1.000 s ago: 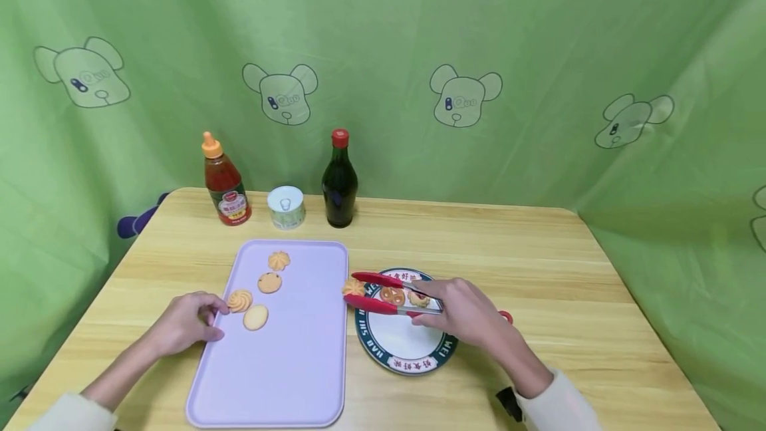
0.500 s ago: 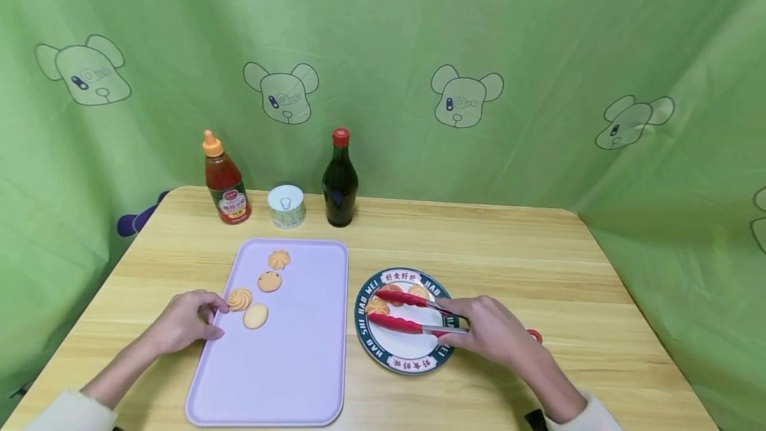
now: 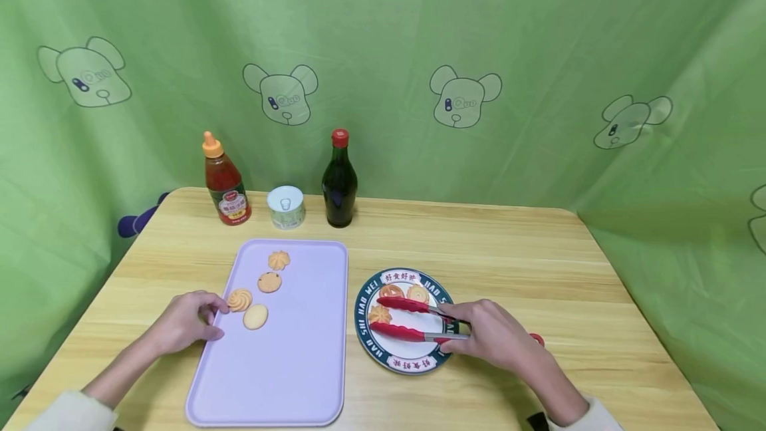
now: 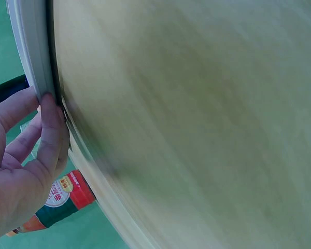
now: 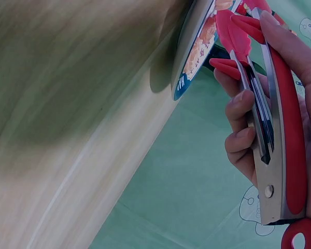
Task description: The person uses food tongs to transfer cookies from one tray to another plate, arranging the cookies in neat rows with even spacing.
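My right hand (image 3: 493, 334) grips a pair of red-tipped tongs (image 5: 293, 140) over the round plate (image 3: 409, 366). The tongs' arms are spread. Between their tips, near the plate's left side, lies a flower-shaped cookie (image 3: 380, 314). Behind it on the plate are a pretzel-like cookie (image 3: 391, 291), partly covered by the tongs, and a round cookie (image 3: 418, 293). At the left, my left hand (image 3: 185, 323) pinches the rim of the lilac tray (image 3: 269, 378). That tray bears a swirl cookie (image 3: 240, 300), an oval cookie (image 3: 255, 316), a round dotted cookie (image 3: 269, 282) and a small flower-shaped cookie (image 3: 278, 260).
Along the table's back stand a red sauce bottle (image 3: 227, 191) with an orange cap, a tin can (image 3: 286, 208) and a dark bottle (image 3: 340, 185) with a red cap. A green curtain (image 3: 383, 32) hangs behind the wooden table (image 3: 538, 251).
The tongs carried the flower-shaped cookie right, from the tray's edge onto the plate. Their arms then spread and let it go. My left hand has stayed at the tray's rim.
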The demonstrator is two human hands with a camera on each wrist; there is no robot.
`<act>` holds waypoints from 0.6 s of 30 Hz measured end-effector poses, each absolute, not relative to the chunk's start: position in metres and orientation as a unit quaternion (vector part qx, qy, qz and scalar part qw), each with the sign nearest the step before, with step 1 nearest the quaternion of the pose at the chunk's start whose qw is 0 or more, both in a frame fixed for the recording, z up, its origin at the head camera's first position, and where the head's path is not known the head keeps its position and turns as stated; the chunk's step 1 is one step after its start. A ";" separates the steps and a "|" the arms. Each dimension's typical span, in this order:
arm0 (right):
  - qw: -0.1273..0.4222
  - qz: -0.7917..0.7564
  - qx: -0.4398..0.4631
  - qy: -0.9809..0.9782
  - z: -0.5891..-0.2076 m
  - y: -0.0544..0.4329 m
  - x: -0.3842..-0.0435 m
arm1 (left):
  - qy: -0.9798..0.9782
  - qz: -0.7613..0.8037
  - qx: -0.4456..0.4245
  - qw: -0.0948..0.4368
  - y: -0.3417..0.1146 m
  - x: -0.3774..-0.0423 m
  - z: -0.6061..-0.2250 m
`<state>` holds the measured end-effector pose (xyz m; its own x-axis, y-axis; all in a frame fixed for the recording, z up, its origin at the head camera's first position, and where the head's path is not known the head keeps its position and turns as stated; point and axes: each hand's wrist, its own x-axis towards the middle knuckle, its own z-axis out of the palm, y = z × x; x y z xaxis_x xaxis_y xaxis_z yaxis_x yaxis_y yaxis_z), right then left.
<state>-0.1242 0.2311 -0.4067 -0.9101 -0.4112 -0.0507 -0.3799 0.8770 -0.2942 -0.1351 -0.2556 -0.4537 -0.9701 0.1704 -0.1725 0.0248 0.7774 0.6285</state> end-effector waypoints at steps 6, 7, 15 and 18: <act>0.048 -0.143 -0.215 0.965 -0.398 0.230 -0.126 | 0.936 0.329 0.054 0.110 -0.254 -0.136 -0.453; 0.044 -0.145 -0.218 0.964 -0.396 0.229 -0.127 | 0.936 0.329 0.054 0.110 -0.254 -0.136 -0.453; 0.045 -0.148 -0.205 0.967 -0.386 0.195 -0.143 | 0.937 0.326 0.055 0.113 -0.254 -0.136 -0.454; 0.047 -0.151 -0.210 0.965 -0.386 0.176 -0.151 | 0.937 0.327 0.052 0.113 -0.255 -0.135 -0.454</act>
